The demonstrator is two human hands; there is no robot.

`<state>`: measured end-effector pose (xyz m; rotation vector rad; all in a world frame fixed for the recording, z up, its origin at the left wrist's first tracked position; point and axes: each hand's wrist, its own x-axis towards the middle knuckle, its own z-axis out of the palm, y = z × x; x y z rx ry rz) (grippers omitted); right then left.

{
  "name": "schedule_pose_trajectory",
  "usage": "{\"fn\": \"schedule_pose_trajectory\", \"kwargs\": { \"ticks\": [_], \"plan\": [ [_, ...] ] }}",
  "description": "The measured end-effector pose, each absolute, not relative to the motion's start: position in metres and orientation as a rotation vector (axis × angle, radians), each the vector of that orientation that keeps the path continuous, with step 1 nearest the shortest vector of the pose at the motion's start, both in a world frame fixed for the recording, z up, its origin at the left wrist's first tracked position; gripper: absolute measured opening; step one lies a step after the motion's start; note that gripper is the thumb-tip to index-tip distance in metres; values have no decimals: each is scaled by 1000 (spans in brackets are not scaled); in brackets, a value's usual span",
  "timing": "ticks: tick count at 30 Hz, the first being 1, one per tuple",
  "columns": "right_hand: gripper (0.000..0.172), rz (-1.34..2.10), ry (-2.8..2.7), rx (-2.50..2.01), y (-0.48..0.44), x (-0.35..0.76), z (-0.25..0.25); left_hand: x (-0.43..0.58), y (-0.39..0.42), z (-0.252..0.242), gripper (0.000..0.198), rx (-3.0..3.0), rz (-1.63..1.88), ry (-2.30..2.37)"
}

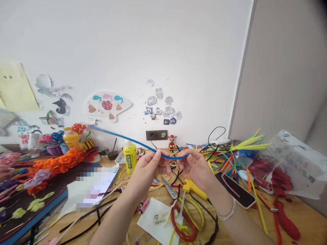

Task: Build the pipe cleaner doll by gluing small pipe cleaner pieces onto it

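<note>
Stretched between both hands above the table is a blue pipe cleaner (133, 140), its long free end reaching up to the left. My left hand (150, 165) pinches it near the middle with thumb and fingers. At the other end, my right hand (195, 166) grips it between thumb and forefinger, a bracelet on that wrist. Below the hands lie scissors (182, 224) with one red and one yellow handle, beside a yellow glue gun (194, 190). A white paper (148, 217) carries a small pale glue-stick-like tube (165, 217).
A yellow drink bottle (129, 158) stands behind my left hand. Loose colored pipe cleaners (230, 156) pile at the right, near a phone (236, 190) and red-handled pliers (287, 219). Orange fuzzy flowers (60, 168) lie on a dark board at the left. A wall socket (156, 135) is behind.
</note>
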<state>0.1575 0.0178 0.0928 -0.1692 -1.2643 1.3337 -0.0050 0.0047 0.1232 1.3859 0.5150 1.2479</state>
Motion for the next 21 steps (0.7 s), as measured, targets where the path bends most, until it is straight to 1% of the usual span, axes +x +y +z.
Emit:
{"fn": "schedule_pose_trajectory", "kwargs": {
  "ticks": [8,15,21],
  "plan": [
    [17,1412,-1267,-194,16,150,91,-7,3,126,21,1315,1220,342],
    [17,1433,-1259,-187,18,150,89,1,0,122,21,1231,1248,347],
    [15,1441,-1196,-188,19,151,89,12,-3,117,20,1082,1365,313]
  ]
}}
